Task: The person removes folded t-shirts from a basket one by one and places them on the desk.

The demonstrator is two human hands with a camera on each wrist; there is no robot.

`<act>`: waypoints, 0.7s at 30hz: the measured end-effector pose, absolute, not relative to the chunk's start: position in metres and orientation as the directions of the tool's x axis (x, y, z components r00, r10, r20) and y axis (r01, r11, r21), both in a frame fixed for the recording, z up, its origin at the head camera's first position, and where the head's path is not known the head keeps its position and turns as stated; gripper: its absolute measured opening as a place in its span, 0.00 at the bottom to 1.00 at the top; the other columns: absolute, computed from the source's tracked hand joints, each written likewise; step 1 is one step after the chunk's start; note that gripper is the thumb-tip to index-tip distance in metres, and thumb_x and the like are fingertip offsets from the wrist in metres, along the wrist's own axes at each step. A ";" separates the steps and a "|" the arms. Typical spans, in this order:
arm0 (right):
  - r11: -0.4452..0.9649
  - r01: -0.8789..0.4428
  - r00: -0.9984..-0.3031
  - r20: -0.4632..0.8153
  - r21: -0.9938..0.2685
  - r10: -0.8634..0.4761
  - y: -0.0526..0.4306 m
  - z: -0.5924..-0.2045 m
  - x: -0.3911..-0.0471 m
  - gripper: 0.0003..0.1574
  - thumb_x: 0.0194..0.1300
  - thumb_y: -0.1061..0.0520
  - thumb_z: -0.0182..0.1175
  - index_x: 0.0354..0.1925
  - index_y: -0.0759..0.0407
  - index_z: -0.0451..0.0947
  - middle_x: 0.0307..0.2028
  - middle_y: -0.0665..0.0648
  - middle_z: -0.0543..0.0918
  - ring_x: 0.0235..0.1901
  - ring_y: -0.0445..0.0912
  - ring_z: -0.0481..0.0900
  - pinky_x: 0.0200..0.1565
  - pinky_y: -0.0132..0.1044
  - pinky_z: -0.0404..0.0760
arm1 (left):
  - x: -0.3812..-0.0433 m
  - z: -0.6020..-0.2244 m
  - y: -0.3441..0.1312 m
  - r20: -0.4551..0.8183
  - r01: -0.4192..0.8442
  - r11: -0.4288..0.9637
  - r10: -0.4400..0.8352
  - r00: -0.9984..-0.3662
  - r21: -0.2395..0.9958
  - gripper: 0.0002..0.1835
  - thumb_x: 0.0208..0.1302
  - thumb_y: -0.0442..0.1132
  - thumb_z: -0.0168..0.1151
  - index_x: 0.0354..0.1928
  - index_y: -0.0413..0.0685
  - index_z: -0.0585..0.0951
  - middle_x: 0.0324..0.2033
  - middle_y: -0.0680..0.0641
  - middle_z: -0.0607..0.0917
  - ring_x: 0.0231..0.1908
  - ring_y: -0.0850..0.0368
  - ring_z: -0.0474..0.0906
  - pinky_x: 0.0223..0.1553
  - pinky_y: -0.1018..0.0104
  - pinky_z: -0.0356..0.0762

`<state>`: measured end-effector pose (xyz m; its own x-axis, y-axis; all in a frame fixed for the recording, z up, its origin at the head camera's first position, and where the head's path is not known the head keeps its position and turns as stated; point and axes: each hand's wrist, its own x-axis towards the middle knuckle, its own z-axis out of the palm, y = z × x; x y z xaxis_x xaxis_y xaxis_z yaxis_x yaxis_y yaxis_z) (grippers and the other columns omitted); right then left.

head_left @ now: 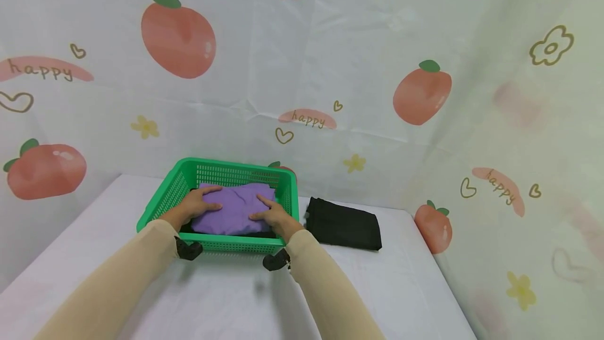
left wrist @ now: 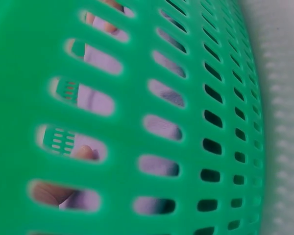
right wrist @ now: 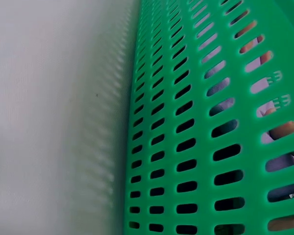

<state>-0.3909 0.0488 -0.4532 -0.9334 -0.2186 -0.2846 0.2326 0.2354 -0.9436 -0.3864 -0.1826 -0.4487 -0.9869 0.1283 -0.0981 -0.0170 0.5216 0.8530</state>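
A folded purple cloth (head_left: 233,206) lies inside a green slotted plastic basket (head_left: 226,240). Dark fabric (head_left: 259,234) shows along its lower edge, under it in the basket. My left hand (head_left: 192,205) reaches over the front left of the rim, its extended fingers resting on the cloth's left side. From the right, my right hand (head_left: 277,217) lays spread fingers on the cloth's right part. Both wrist views are mostly filled by the basket wall (left wrist: 127,142), with bits of fingers and purple cloth visible through the slots.
To the right of the basket, a folded black cloth (head_left: 344,224) lies on the white-covered table (head_left: 401,277). A white curtain (head_left: 330,41) printed with peaches hangs behind the table and along its sides. Dark wrist devices (head_left: 189,250) sit just before the basket's front wall.
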 end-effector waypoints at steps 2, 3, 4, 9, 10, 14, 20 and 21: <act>0.234 0.228 -0.936 -0.279 -0.945 -0.215 0.049 -0.453 -0.391 0.44 0.47 0.65 0.69 0.61 0.43 0.67 0.66 0.65 0.49 0.63 0.55 0.51 0.54 0.43 0.66 | -0.387 -0.448 -0.183 -0.098 -0.022 0.515 0.120 -0.988 0.857 0.36 0.56 0.42 0.63 0.66 0.44 0.61 0.62 0.27 0.53 0.57 0.30 0.55 0.51 0.41 0.62; 0.228 0.230 -0.937 -0.278 -0.946 -0.212 0.049 -0.453 -0.391 0.44 0.47 0.65 0.69 0.61 0.44 0.67 0.66 0.65 0.49 0.63 0.55 0.51 0.54 0.43 0.66 | -0.387 -0.448 -0.183 -0.099 -0.027 0.513 0.113 -0.989 0.858 0.36 0.56 0.43 0.63 0.65 0.45 0.62 0.62 0.27 0.52 0.58 0.30 0.54 0.51 0.41 0.61; 0.223 0.227 -0.938 -0.274 -0.948 -0.212 0.049 -0.452 -0.390 0.43 0.47 0.65 0.69 0.61 0.45 0.67 0.66 0.66 0.49 0.63 0.55 0.52 0.54 0.43 0.66 | -0.387 -0.448 -0.183 -0.098 -0.031 0.514 0.104 -0.990 0.857 0.36 0.56 0.44 0.64 0.65 0.45 0.62 0.62 0.27 0.52 0.58 0.30 0.53 0.52 0.40 0.60; 0.184 0.226 -0.944 -0.262 -0.957 -0.202 0.049 -0.451 -0.389 0.42 0.46 0.65 0.69 0.59 0.47 0.70 0.66 0.65 0.51 0.61 0.54 0.57 0.51 0.41 0.69 | -0.387 -0.448 -0.184 -0.081 -0.037 0.528 0.060 -0.995 0.848 0.36 0.55 0.48 0.64 0.64 0.45 0.64 0.63 0.28 0.52 0.60 0.29 0.49 0.53 0.39 0.57; 0.171 0.229 -0.944 -0.261 -0.958 -0.203 0.049 -0.451 -0.389 0.42 0.46 0.65 0.69 0.59 0.47 0.70 0.65 0.65 0.52 0.60 0.54 0.59 0.50 0.40 0.71 | -0.387 -0.448 -0.184 -0.076 -0.037 0.530 0.052 -0.996 0.847 0.36 0.55 0.48 0.64 0.64 0.45 0.64 0.63 0.28 0.52 0.60 0.30 0.49 0.53 0.39 0.57; 0.119 0.254 -0.935 -0.275 -0.960 -0.225 0.051 -0.450 -0.388 0.42 0.46 0.66 0.68 0.59 0.47 0.70 0.66 0.65 0.51 0.55 0.52 0.65 0.47 0.39 0.73 | -0.388 -0.448 -0.185 -0.067 -0.039 0.522 0.035 -0.997 0.852 0.36 0.55 0.48 0.64 0.64 0.45 0.65 0.63 0.28 0.52 0.60 0.30 0.49 0.53 0.40 0.57; 0.053 0.273 -0.924 -0.277 -0.961 -0.263 0.055 -0.445 -0.387 0.42 0.47 0.69 0.66 0.60 0.47 0.68 0.66 0.64 0.50 0.54 0.52 0.67 0.46 0.39 0.74 | -0.389 -0.446 -0.187 -0.129 -0.097 0.464 0.038 -0.991 0.881 0.39 0.53 0.51 0.65 0.65 0.48 0.63 0.65 0.30 0.47 0.60 0.32 0.49 0.52 0.42 0.60; 0.047 0.269 -0.925 -0.271 -0.962 -0.267 0.055 -0.444 -0.386 0.42 0.47 0.69 0.66 0.61 0.47 0.68 0.66 0.65 0.50 0.54 0.52 0.67 0.46 0.39 0.74 | -0.389 -0.446 -0.187 -0.137 -0.104 0.451 0.041 -0.990 0.886 0.39 0.53 0.50 0.65 0.66 0.48 0.62 0.65 0.30 0.47 0.60 0.32 0.49 0.51 0.43 0.61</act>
